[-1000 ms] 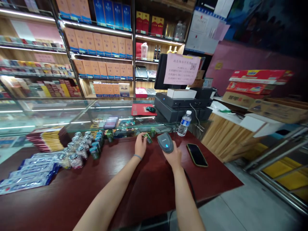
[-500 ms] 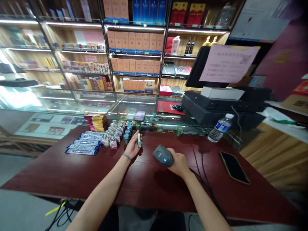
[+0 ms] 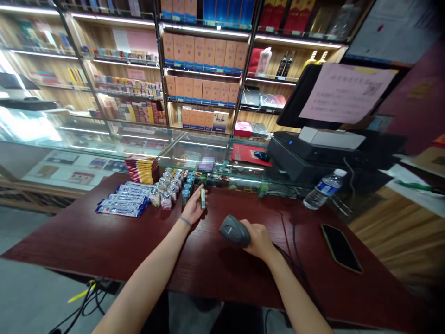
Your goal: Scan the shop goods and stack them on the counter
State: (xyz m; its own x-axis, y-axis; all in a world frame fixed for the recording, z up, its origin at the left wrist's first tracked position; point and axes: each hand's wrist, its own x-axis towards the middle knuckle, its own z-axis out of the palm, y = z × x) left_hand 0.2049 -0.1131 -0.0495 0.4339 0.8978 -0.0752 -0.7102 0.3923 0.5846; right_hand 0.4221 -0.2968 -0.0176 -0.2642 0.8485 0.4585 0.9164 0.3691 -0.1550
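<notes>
My left hand (image 3: 193,208) grips a small green pack (image 3: 202,198) and stands it upright on the dark red table (image 3: 104,241), just right of a cluster of small jars and green packs (image 3: 172,188). My right hand (image 3: 256,239) is closed round a grey handheld barcode scanner (image 3: 234,230), held low over the table and pointing left toward the green pack. A black cable (image 3: 288,250) runs from the scanner across the table.
Blue sachets (image 3: 121,204) and a stack of red-yellow packs (image 3: 142,169) lie at the table's left. A phone (image 3: 341,247) and water bottle (image 3: 323,189) sit to the right. Behind stand a glass counter (image 3: 139,148), a cash register (image 3: 313,148) and stocked shelves (image 3: 201,69).
The view swung left over the second. My left hand carried the green pack left to the jars and stood it upright. My right hand with the scanner followed left and tilted down.
</notes>
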